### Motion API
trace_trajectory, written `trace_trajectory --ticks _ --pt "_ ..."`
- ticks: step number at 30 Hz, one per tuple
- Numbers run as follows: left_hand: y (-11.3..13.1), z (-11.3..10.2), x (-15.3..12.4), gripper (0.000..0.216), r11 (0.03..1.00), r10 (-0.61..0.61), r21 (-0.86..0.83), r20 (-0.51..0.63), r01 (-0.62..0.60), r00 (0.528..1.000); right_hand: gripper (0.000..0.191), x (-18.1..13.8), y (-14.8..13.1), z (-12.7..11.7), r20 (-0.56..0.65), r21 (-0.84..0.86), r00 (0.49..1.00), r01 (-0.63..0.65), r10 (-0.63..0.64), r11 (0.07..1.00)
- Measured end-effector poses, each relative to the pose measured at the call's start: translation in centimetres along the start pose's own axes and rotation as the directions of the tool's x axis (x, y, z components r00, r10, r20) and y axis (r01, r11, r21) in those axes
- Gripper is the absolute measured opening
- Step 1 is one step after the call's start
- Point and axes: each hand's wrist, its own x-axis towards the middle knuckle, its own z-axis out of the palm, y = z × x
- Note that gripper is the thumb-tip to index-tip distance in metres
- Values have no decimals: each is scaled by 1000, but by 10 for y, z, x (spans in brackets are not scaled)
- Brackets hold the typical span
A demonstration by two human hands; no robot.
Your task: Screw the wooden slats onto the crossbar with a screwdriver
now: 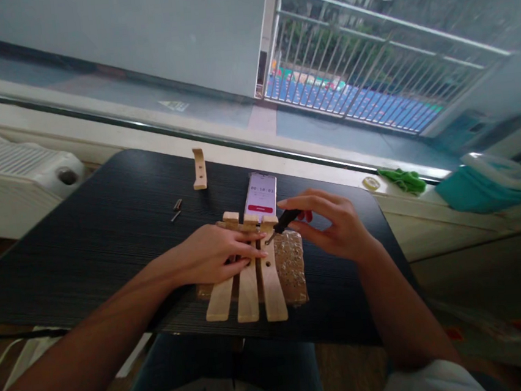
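Note:
My left hand (213,255) lies flat with fingers stretched over a set of pale wooden slats (249,282) joined side by side on a black table (107,235). My right hand (332,225) pinches a small black-handled screwdriver (285,221), its tip pointing down at the top of the right slat. A clear bag of small parts (292,260) lies under the slats on their right side. A phone (260,196) with a lit timer screen rests just behind the slats.
A loose wooden piece (199,169) stands near the table's far edge, and two small screws (176,210) lie left of the phone. A white radiator (14,173) is at left. Green cloth (404,180) and a teal bag (476,190) sit on the windowsill.

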Motion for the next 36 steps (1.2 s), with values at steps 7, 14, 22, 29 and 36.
trace_trajectory --ticks 7,14,22,29,36 --pt "-1 1 -1 41 1000 -6 -7 0 6 1000 37 0 -1 -4 46 117 998 -36 31 992" --pt "-1 0 -1 40 1000 -3 7 17 3 1000 34 -1 -2 -4 65 140 995 -84 76 987" --pt "-2 1 1 48 1000 -23 9 44 23 999 31 -1 -1 -4 69 119 994 -87 80 989" --pt "-3 0 3 57 996 -92 9 126 91 988 25 -3 -1 -4 65 89 993 -109 104 990" --pt "-5 1 5 64 996 -92 5 134 92 987 22 -1 -1 -5 65 89 993 -104 99 991"
